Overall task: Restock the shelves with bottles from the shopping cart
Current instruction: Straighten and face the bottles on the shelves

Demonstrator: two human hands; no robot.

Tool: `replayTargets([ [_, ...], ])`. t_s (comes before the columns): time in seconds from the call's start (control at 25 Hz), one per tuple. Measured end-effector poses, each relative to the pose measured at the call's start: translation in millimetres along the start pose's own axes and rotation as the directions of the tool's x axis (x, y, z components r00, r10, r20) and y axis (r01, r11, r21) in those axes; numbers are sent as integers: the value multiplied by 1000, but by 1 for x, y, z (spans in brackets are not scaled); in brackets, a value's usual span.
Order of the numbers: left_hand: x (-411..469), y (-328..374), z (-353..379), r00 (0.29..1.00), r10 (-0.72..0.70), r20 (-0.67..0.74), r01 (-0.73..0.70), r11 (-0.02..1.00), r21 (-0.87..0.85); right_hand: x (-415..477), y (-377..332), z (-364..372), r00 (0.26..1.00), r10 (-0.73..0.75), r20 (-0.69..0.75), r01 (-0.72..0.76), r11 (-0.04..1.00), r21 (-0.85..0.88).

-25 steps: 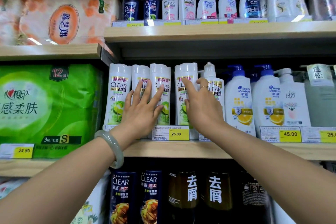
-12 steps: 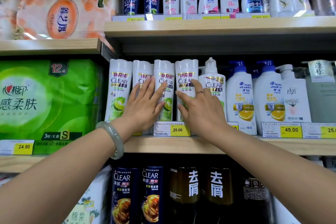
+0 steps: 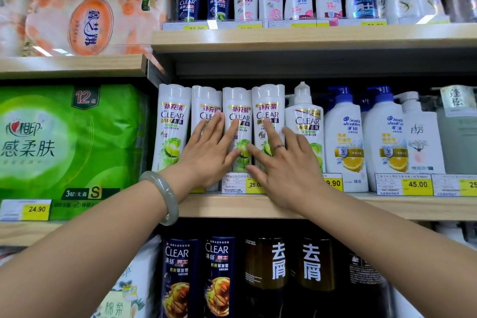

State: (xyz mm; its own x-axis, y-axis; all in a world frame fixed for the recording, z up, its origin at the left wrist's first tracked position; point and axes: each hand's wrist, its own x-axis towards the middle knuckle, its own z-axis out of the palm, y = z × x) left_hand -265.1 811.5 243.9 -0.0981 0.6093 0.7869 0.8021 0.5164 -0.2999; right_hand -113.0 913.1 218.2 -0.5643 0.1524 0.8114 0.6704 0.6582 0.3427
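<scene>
Several white CLEAR bottles with green labels (image 3: 172,121) stand side by side on the middle wooden shelf (image 3: 232,205). My left hand (image 3: 209,152), a jade bangle on its wrist, lies flat with spread fingers against the second and third bottles. My right hand (image 3: 286,162), wearing a ring, has its fingers spread on the third and fourth bottles (image 3: 268,108). Neither hand grips anything. The shopping cart is out of view.
A CLEAR pump bottle (image 3: 304,121) and Head & Shoulders pump bottles (image 3: 343,137) stand to the right. Small bottles line the shelf above (image 3: 309,36). Dark bottles (image 3: 180,271) fill the shelf below. Green tissue packs (image 3: 64,137) sit left. Price tags (image 3: 415,184) edge the shelf.
Both hands have shifted slightly along the bottle fronts, the right one dropping lower and spreading wider; the bottles now stand closer together in an even row.
</scene>
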Motion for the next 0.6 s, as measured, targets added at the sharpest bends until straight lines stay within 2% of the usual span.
replayTargets([
  [0.2,-7,-2,0,999,39,-22,-38,999,14,-3,6,3,996,-20,88,10,994,110],
  [0.44,-14,1,-1,997,63,-35,-63,998,-16,-4,10,5,994,-41,98,20,980,198],
  [0.6,-24,8,-2,992,68,-108,-75,995,-60,-8,19,3,993,-76,95,55,977,204],
])
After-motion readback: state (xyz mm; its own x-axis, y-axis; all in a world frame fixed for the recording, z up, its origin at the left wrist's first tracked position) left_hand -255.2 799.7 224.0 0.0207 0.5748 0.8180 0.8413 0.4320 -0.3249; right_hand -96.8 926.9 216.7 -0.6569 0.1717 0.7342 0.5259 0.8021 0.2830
